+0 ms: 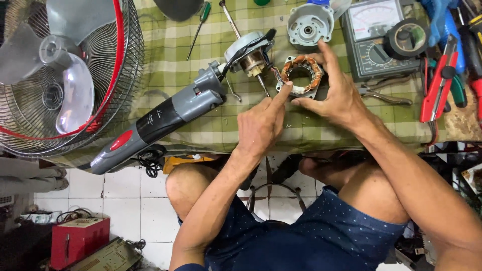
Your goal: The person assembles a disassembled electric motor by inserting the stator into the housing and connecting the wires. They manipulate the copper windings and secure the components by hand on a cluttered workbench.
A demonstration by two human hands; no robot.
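The stator (pixel 302 75), a squarish stack of steel plates with copper windings looped round its central bore, lies flat on the green checked cloth (pixel 165 60) near the table's front edge, its bore facing up toward the camera. The right hand (pixel 337 93) holds it from the right side: the index finger runs up along the far right edge of the frame, the thumb presses against the near edge, and the remaining fingers curl under the palm, so the part is pinched between thumb and forefinger and is not lifted clear of the cloth as far as can be told. The left hand (pixel 261 125) comes in from the near left with the fist loosely closed and only the index finger extended; its tip touches the lower left corner of the stator, where pale insulation shows beneath the copper. That hand grips nothing.

Thin lead wires run from the stator's left side to the motor shaft assembly (pixel 249 55), which lies just beside it and joins the grey fan neck housing (pixel 155 120), whose long axis slants down to the left. A round grey end cover (pixel 310 24) sits just beyond the stator, an analogue multimeter (pixel 379 37) stands to the right, and the fan guard with its blades (pixel 65 75) fills the left.
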